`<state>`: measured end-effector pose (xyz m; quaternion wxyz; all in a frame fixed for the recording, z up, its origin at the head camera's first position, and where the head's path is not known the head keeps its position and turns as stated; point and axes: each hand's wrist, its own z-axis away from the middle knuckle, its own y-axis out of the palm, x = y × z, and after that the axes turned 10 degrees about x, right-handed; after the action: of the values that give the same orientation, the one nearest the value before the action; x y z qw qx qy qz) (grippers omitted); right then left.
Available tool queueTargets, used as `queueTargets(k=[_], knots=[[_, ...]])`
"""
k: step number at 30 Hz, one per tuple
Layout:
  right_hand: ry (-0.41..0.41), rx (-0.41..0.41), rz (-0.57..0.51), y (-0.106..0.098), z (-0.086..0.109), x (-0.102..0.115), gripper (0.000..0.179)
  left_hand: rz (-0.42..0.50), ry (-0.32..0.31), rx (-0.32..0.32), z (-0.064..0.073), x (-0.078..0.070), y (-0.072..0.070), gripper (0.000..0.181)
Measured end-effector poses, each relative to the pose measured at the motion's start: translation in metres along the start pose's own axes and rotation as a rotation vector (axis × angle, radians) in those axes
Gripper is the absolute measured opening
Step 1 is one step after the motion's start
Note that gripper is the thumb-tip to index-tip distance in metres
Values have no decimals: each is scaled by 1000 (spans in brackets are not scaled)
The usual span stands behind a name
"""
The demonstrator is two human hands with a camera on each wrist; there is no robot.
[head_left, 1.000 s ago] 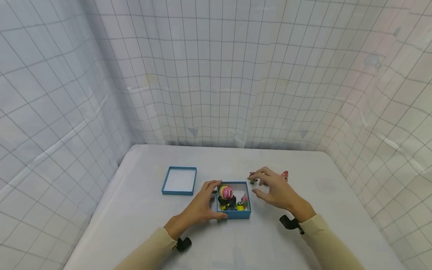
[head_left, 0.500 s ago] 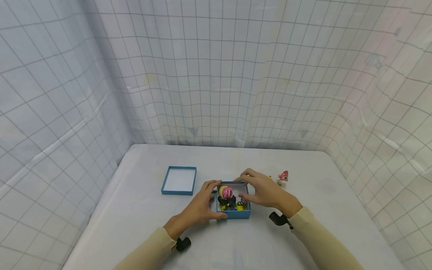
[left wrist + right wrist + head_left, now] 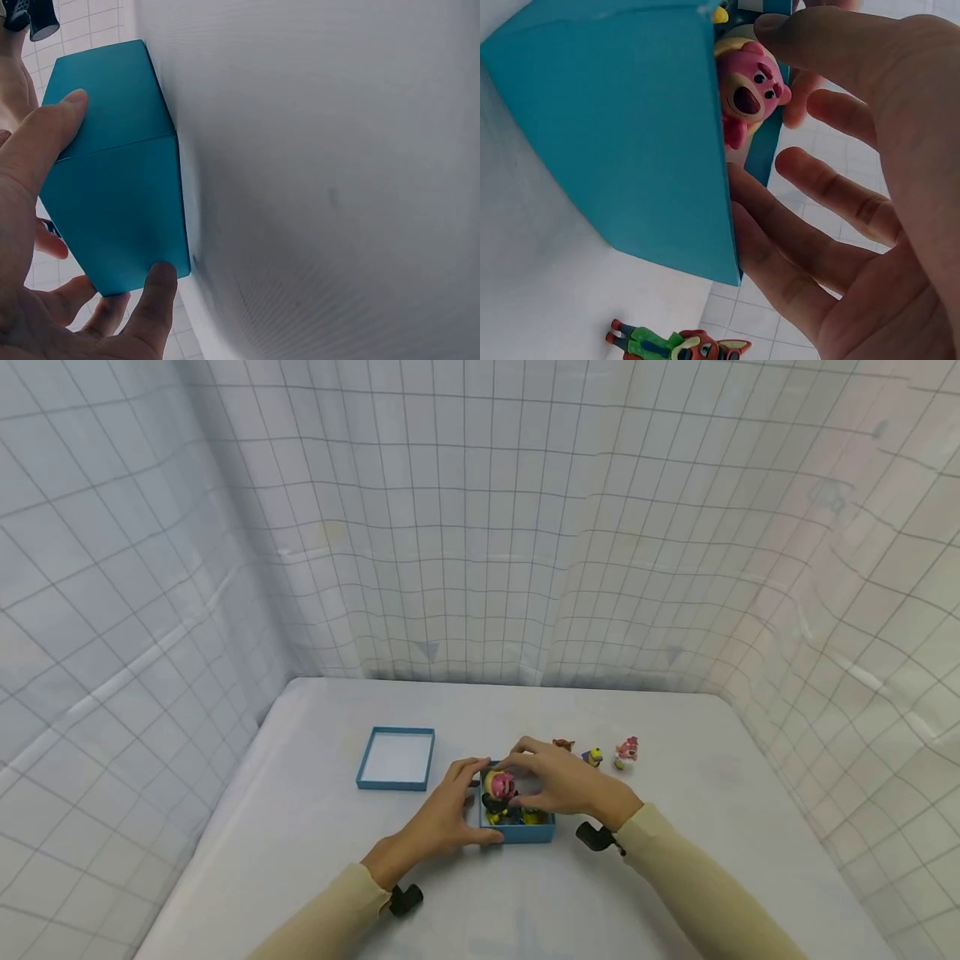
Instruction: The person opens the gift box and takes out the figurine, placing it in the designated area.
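Observation:
The left hand (image 3: 442,817) grips the left side of an open blue box (image 3: 528,834), thumb on the front wall and fingers at the back corner. In the left wrist view the thumb presses the blue wall of the box (image 3: 120,202). Over the box's interior is the right hand (image 3: 573,781), its thumb and fingers apart. A pink bear figurine (image 3: 750,86) lies inside, just by the right thumb tip; the right fingers reach over the box rim. Black and yellow figurines (image 3: 495,810) lie in the front part, partly hidden by the right hand.
A shallow blue-rimmed white lid (image 3: 396,758) lies to the box's left. Beyond the right hand are a fox figurine (image 3: 675,345), a small yellow figurine (image 3: 592,757) and another pink figurine (image 3: 627,752). White gridded curtains (image 3: 465,568) surround the table.
The right hand has moved left, from beside the box to over its interior, uncovering the small figurines behind it. The left hand keeps its place on the box.

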<state>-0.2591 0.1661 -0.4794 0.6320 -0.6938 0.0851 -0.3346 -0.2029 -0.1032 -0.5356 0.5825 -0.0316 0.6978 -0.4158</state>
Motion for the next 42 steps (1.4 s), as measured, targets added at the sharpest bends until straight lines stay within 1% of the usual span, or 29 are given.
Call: queueTargets(k=[4,8,21,27,32,42], knots=[[13,19,-16,4,-5,0,51,2,7,4,-1,0,0,119],[32,34,-1,7,-9,0,49,13,14,9,-1,0,0,118],[55,65,-4,9,-22,4,43,27,9,1,0,1,0,118],[68,54,-18,9,-23,7,38,15,1,-11,0,0,1,118],[73,58,-37,9,-24,8,38,19,-7,-17,0,0,2,119],[51,53,-37,10,-23,6,40,14,-16,-14,-2,-1,3,120]])
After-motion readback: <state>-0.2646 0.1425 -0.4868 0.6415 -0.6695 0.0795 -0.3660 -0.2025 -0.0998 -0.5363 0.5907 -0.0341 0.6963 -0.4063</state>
